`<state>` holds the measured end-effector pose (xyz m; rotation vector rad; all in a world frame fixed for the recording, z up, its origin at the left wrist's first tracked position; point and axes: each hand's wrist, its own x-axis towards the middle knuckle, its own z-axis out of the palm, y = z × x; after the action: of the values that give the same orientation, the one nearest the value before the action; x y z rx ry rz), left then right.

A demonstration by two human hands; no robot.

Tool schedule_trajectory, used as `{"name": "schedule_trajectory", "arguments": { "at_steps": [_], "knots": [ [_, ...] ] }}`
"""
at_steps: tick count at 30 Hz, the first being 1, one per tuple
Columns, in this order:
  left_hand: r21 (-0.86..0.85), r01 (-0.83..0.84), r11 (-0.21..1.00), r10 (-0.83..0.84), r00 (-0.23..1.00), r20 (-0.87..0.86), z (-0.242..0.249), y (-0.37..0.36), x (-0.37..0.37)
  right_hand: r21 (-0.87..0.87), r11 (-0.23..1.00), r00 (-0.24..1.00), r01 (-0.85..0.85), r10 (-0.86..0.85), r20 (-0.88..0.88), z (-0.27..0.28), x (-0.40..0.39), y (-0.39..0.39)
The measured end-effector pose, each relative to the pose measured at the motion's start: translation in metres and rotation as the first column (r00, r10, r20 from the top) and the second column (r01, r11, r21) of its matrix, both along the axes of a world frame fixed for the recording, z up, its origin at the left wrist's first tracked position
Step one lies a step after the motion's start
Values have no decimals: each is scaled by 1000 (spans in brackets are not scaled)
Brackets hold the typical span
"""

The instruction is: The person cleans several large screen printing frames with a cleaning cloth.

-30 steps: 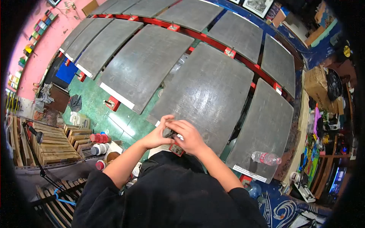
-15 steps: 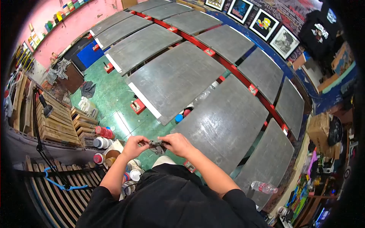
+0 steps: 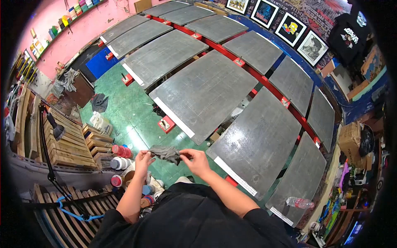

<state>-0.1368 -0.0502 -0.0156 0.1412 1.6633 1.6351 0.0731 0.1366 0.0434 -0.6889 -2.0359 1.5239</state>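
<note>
A crumpled dark grey cloth [image 3: 165, 153] is stretched between my two hands above the green floor. My left hand [image 3: 143, 160] pinches its left end with the fingertips. At its right end, my right hand [image 3: 195, 160] has thumb and fingers closed on the fabric. The nearest flat grey platen [image 3: 252, 140], with a white strip on its lower edge, lies just right of my right hand; neither the hand nor the cloth touches it.
Several grey platens [image 3: 202, 93] are mounted along a red metal rail [image 3: 219, 45]. A plastic bottle [image 3: 300, 202] lies on the lower right platen. Paint jars [image 3: 120, 163] and a white jug [image 3: 100, 122] stand on the left, beside wooden frames [image 3: 68, 144].
My hands have moved apart slightly, and the cloth between them is spread wider than the earlier bunched shape. The view has shifted, so the platens appear further right and lower.
</note>
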Motion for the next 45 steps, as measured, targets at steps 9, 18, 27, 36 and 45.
{"name": "schedule_trajectory", "arguments": {
  "at_steps": [9, 18, 27, 36, 45],
  "knots": [
    [-364, 57, 930, -332, 559, -760, 1, 45, -8, -33, 999, 962, -10, 18, 272, 5, 39, 20],
    [-576, 10, 817, -513, 467, -720, -54, 60, -73, -130, 952, 899, 275, -207, 386, 9, 146, -27],
    [-359, 72, 930, -324, 620, -715, -82, 72, -52, -129, 946, 896, 298, -230, 379, 37, 141, -25],
    [-133, 537, 833, -476, 575, -666, -4, 88, 21, 259, 966, 984, 15, -61, 169, -11, 11, -4],
    [-529, 524, 668, -674, 126, -728, -11, 70, 3, 294, 950, 978, -102, 42, 203, 5, 10, 12]
  ]
}}
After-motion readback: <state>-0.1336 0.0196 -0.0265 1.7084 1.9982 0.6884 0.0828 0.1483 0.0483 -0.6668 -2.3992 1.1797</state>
